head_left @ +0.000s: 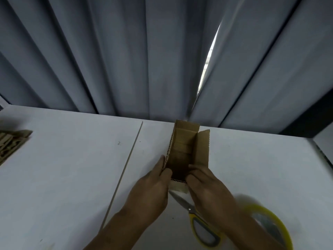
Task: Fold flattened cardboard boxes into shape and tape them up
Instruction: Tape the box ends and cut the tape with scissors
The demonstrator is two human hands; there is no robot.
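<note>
I have the small cardboard box (187, 150) out in front of me, toward the back of the white counter (72, 168) and close to the grey curtain (108, 51), with its open end turned up to my face. My left hand (153, 188) pinches the left wall near the front corner, fingers outside and thumb tucked over the rim. My right hand (207, 188) curls its fingers over the right wall at the same end, so both hands grip the box. The far and right flaps stand up unfolded. I cannot tell whether the bottom touches the counter or is lifted off it. I judge the box is already squared into shape and I am about to close this end. That calls for pressing the short flaps in first, then the long ones over them, and holding the seam flat with one hand. The other must then let go for the yellow tape roll (270, 224), blurred at my right, and the yellow-handled scissors (201, 226) lying just under my right wrist. More flattened cardboard (12, 143) waits at the far left.
</note>
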